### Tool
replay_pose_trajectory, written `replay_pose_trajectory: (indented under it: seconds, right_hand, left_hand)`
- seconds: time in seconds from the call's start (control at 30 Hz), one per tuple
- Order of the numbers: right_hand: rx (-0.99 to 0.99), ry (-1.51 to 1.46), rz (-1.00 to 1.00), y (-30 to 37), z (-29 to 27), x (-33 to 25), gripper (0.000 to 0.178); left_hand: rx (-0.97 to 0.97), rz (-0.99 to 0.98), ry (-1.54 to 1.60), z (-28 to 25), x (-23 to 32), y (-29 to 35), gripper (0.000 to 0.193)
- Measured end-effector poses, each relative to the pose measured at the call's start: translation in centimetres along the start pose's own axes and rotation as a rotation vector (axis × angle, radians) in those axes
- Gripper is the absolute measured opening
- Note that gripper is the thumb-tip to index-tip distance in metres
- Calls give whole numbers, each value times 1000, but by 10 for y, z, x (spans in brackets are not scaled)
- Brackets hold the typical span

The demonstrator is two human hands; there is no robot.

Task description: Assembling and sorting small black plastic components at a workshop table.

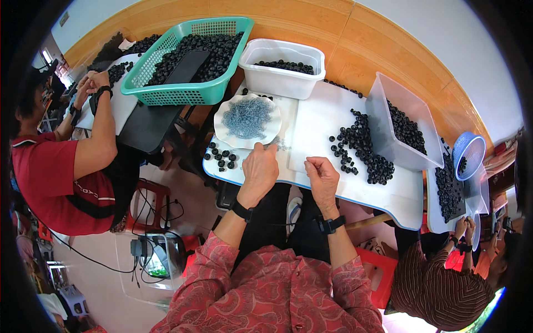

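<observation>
While a good many black pieces lay loose on both sides of the desk (402,195), the work looked well short of finished. The person's left hand (260,168) was by the near rim of the white plate (224,135), its fingers bent down towards a thin scatter of spilled beads (282,145); whether it had picked any up, I could not tell. The right hand (323,180) was just apart from it above the near edge, thumb and forefinger drawn close together, and anything pinched there was too small to make out.

The plate held a full mound of tiny clear beads (246,118), so that supply seemed hardly used. To the left, below the plate, was a small group of black pieces (231,165); to the right, a far larger heap (363,141) spread out beside the clear bin (401,152). The bin was partly filled with black pieces, as was the white tub (282,83) behind the plate.

Judging by quantity, the small group might have been the finished portion and the large heap the remainder, or the other way round; nothing on the pieces showed clearly enough to settle it.
</observation>
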State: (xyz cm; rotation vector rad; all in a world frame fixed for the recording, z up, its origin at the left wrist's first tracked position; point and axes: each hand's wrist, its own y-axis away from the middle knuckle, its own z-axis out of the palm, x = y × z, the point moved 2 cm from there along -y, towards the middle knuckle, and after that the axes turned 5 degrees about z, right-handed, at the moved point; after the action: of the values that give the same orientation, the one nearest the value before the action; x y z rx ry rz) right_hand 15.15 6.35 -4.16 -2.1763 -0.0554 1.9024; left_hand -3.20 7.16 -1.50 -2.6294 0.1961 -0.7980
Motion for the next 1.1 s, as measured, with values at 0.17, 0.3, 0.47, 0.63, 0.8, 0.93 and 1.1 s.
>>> replay_pose_trajectory:
  seconds: [0.17,0.3,0.47,0.63,0.8,0.93,1.1]
  right_hand:
    - [12,54,-28,1,-1,-3,9]
    - [6,77,-36,-1,1,-2,9]
    - [22,92,-58,-1,-2,-3,9]
    - [20,71,-31,-1,0,-5,9]
    - [30,64,-16,0,0,-5,8]
    - [31,54,-23,0,0,-7,8]
    - [24,56,-23,0,-1,-8,8]
  left_hand:
    - [14,-30,88,-1,-7,8,19]
    - [34,0,126,-4,-8,14,19]
    - [84,21,185,-8,1,22,15]
    - [76,46,195,-2,7,15,12]
    - [36,17,107,3,14,5,13]
    - [-6,24,64,12,17,-3,16]
    - [-68,7,3,14,11,-6,20]
